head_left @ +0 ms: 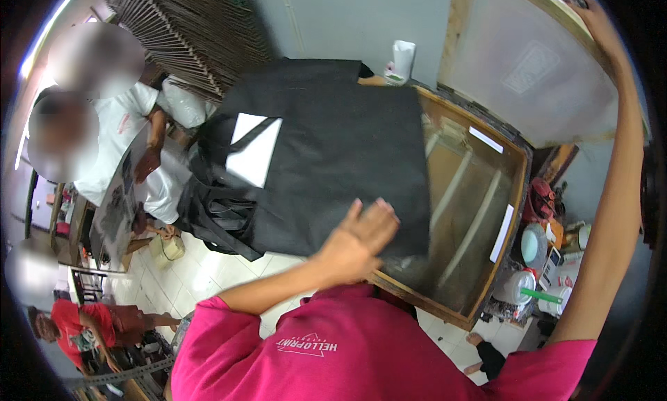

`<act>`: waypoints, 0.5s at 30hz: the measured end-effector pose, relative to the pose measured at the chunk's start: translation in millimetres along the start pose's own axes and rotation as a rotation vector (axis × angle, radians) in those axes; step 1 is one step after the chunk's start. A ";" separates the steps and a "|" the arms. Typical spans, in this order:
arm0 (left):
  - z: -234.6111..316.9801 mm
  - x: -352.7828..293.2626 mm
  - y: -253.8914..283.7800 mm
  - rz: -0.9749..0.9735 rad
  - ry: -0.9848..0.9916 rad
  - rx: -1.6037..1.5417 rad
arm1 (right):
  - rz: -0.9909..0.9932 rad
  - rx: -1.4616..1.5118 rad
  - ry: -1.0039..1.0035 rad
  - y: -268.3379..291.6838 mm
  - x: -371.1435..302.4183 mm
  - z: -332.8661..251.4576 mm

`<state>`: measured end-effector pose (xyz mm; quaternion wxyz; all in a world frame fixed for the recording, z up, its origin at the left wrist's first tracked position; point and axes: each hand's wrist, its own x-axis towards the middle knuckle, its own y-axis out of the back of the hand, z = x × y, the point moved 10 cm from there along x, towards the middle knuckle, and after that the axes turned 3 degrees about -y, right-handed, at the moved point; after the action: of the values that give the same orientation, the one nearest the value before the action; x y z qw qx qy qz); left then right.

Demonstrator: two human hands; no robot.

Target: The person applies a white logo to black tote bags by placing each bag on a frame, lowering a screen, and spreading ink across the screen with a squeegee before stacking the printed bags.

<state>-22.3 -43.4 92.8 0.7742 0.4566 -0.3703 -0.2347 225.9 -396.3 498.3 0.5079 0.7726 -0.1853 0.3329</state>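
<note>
A wide black fabric tote bag [333,151] lies spread over the left part of a wooden-framed printing table. My left hand [360,240] is over its near right part, fingers apart and slightly blurred; nothing shows in its grasp. My right arm reaches up along the right side. At the top right corner my right hand [594,26] grips the edge of a raised screen printing frame [563,74], whose pale mesh carries a faint rectangular design. On the bag's left side sits a white sheet [253,151], crossed by a black strap. More black straps [222,217] bunch below it.
The wooden-rimmed table [517,213] has pale curved strips under its surface. At right stand tubs and bottles, one white tub [515,288] beside a green-handled tool [542,296]. A white pouch [401,62] stands behind. Other people are at left, near a metal drying rack [187,33].
</note>
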 end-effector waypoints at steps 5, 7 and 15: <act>90.3 4.6 -91.3 -0.422 -0.139 -0.205 | -0.026 -0.194 -0.185 14.0 -23.9 -1.2; 64.7 17.9 -99.7 -0.556 0.107 -0.589 | -0.023 -0.176 -0.169 14.0 -24.2 -0.8; -46.4 232.3 -158.1 -0.218 0.072 -0.153 | 0.017 -0.321 -0.009 10.9 -4.8 4.8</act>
<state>153.3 -256.4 22.6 0.7894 0.4417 -0.2716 -0.3287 217.2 -405.4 500.8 0.6210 0.6814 -0.2449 0.3000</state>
